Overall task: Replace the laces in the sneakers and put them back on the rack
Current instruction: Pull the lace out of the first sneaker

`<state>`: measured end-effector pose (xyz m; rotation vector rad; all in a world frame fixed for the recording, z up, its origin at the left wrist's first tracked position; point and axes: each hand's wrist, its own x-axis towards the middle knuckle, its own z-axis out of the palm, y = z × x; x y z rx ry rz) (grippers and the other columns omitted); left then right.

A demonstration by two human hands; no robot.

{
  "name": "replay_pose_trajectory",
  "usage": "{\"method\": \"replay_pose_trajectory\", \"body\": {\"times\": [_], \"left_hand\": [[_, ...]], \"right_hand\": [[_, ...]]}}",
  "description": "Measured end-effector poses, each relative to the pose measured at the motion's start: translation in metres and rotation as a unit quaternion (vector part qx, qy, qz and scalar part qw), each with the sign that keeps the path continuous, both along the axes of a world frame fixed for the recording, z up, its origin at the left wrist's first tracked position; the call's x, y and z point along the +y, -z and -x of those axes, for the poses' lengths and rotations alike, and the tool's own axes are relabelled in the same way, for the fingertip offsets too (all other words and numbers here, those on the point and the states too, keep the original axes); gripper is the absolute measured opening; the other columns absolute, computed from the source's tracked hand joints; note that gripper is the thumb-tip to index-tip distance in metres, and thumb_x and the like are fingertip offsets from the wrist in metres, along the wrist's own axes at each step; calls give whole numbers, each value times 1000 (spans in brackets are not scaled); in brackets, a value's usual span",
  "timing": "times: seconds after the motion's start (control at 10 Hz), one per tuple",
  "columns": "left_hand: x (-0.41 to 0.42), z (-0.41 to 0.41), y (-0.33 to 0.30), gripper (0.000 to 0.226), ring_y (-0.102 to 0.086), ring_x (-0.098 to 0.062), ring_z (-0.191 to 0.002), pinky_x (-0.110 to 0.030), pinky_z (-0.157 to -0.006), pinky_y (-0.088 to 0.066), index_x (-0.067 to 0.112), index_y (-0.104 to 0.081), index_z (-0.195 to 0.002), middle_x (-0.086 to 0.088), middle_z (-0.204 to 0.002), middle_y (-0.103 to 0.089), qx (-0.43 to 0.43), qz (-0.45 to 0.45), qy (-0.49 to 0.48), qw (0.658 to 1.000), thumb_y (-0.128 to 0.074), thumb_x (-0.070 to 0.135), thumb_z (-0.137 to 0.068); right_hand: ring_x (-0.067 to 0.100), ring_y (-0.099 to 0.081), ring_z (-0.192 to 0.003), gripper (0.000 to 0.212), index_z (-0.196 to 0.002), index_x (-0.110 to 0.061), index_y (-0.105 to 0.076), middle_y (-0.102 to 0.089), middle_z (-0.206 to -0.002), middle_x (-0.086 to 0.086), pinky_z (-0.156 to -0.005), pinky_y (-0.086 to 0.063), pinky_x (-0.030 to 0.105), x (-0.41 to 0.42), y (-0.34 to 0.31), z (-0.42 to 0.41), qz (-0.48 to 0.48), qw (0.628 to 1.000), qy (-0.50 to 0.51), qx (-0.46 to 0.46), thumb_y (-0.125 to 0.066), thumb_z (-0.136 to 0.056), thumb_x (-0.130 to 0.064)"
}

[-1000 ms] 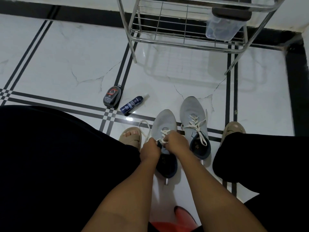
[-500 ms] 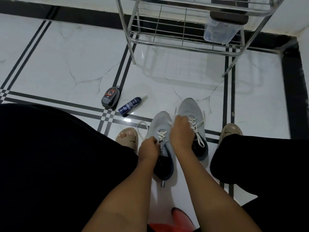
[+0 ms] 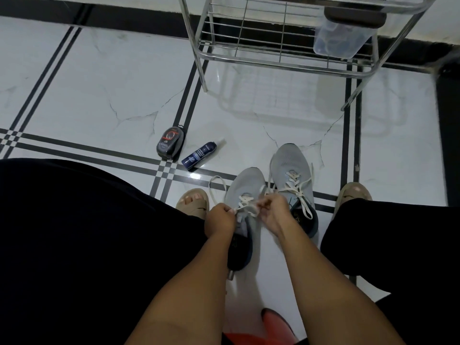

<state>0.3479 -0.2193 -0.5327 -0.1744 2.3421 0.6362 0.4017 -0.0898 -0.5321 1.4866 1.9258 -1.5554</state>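
Two grey sneakers with dark collars stand side by side on the floor between my feet. On the left sneaker a white lace crosses the upper eyelets, and one loose end loops out over the floor to its left. My left hand pinches the lace at the shoe's left side. My right hand pinches the same lace at the right side. The right sneaker is fully laced, its white ends lying loose. The metal wire rack stands farther away, at the wall.
A dark shoe-polish sponge and a blue bottle lie on the white tiled floor left of the sneakers. A clear plastic container sits on the rack's lower shelf. My sandalled feet flank the shoes; an orange stool edge shows below.
My right hand came back from over the right sneaker to the left sneaker and took hold of the lace; both hands now pull it sideways.
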Motion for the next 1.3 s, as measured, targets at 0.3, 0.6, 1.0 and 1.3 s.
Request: {"method": "replay_pose_trajectory", "body": {"times": [0.3,0.6,1.0,1.3], "left_hand": [[6,1,-6,13,-62,-23,-92,-26,-70,-42,23,-67,-94,-3,-100,-68,23,0,89,996,-54,26,-93],[4,-4,-4,15,-64,-21,-96,-32,-84,-52,25,-70,-99,-1,-104,-70,4,-13,112,994,-58,31,-92],[13,1,-10,20,-62,-25,-100,-30,-77,-47,25,-68,-104,-5,-107,-68,44,28,172,984,-52,32,-94],[12,-3,-10,19,-63,-23,-93,-30,-74,-50,25,-70,-101,-4,-100,-69,33,20,199,979,-55,34,-92]], "right_hand": [[23,-52,-100,9,-92,-27,-66,-54,-107,2,-84,-47,35,-21,0,11,-182,934,-306,38,-58,-89,-28],[29,-51,-110,24,-108,-9,-65,-54,-115,8,-87,-43,40,-24,1,3,-291,832,-469,-48,-57,-92,-25],[27,-60,-89,21,-106,-20,-48,-59,-97,3,-69,-40,29,2,-29,13,-137,954,-264,-31,-57,-89,-28],[31,-63,-98,23,-112,-10,-57,-59,-112,11,-75,-47,36,-17,-24,4,-309,834,-451,-78,-59,-90,-17]]}}
